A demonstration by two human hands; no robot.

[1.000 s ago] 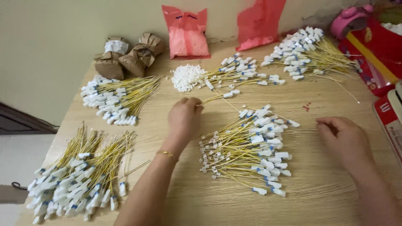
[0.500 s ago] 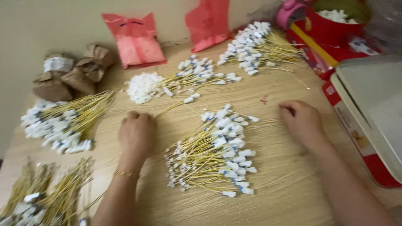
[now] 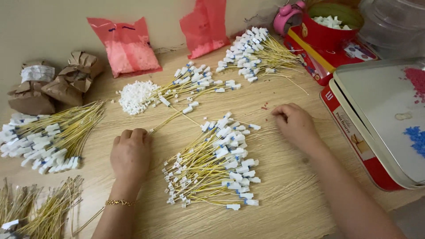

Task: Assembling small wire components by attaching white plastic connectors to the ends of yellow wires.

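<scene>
On the wooden table (image 3: 283,208), between the person's 2 hands, lies a fanned pile of thin yellow wires (image 3: 212,166), each tipped with a small white connector at either end, the larger ones crowded toward the right side of the pile. The wires look light and springy, likely to slide over one another and tangle if grabbed as a heap; the plastic ends seem stiff enough to pinch, so a single wire is probably best taken at its connector or near the middle of its yellow run. The left hand (image 3: 130,155) rests knuckles-up just left of the pile, fingers curled under into a loose fist; whether anything is pinched beneath them cannot be told, though a stray wire (image 3: 172,118) runs away from its fingertips toward a heap of loose white connectors (image 3: 133,95). The right hand (image 3: 295,126) lies palm-down to the pile's upper right, fingers bent and drawn together against the table, near but apart from the wires, with nothing visibly held. Further bundles of the same wires lie at the left edge (image 3: 48,139) and at the back (image 3: 256,51).
</scene>
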